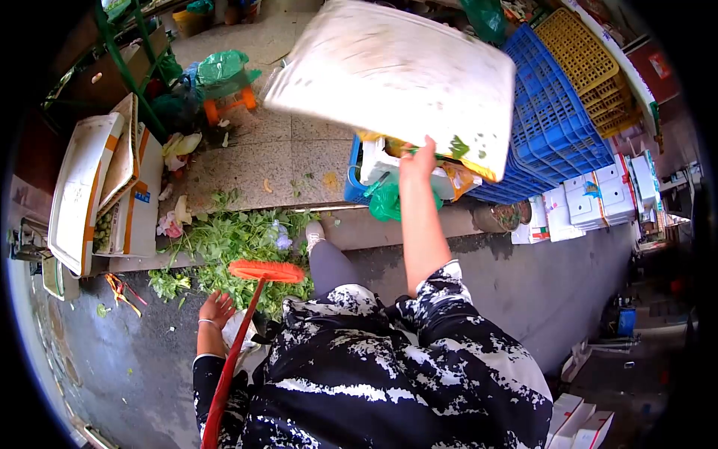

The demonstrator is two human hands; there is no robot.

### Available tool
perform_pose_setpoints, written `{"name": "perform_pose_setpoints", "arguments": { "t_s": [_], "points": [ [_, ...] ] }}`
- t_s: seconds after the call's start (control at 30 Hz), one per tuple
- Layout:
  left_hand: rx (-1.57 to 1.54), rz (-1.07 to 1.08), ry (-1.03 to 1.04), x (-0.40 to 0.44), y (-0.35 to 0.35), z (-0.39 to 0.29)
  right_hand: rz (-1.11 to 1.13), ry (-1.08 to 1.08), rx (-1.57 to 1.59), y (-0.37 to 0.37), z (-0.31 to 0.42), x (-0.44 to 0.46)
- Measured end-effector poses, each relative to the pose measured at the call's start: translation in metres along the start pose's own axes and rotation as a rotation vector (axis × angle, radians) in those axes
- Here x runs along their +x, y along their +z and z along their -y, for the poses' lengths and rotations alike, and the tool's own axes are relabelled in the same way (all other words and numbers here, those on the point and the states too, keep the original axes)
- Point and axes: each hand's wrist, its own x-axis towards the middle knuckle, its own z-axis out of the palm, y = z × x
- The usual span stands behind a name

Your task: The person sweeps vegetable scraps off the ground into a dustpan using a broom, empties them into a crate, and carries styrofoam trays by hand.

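Note:
My right hand (419,159) grips the near edge of a white foam box lid (396,82), dirty and leaf-spotted, blurred by motion. The lid is held tilted above a blue crate (354,183) and a green plastic bag (386,200). Low at the left, my left hand (217,308) is open, its fingers apart and nothing in them. A broom with an orange-red head (265,271) leans beside that arm, its red handle running down past my sleeve. Beyond the broom head lies a heap of leafy greens (232,243) on the ground.
Foam boxes and lids (84,194) lean at the left. An orange stool (229,103) with green plastic on it stands on the raised tiled floor. Stacked blue crates (557,112), yellow crates (580,52) and white foam boxes (598,196) line the right. A step edge crosses ahead.

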Motion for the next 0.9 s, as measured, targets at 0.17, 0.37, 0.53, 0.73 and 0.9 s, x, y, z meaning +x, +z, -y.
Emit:
{"name": "perform_pose_setpoints", "arguments": {
  "t_s": [0.17,0.37,0.53,0.73,0.9],
  "points": [
    [0.101,-0.077,-0.032,0.006,-0.007,0.018,0.189,0.143,0.409,-0.005,0.001,0.078],
    [0.15,-0.105,-0.067,-0.001,-0.007,0.032,-0.092,0.259,0.351,0.016,-0.056,0.124],
    [0.109,-0.118,-0.078,0.009,-0.012,0.035,-0.144,0.194,0.531,0.046,-0.063,0.101],
    [0.229,-0.064,-0.031,-0.002,0.013,0.024,-0.191,0.31,0.584,0.054,-0.076,0.163],
    [0.181,-0.07,-0.042,0.005,0.014,0.031,0.485,0.785,0.446,0.041,-0.057,0.166]
  ]
}}
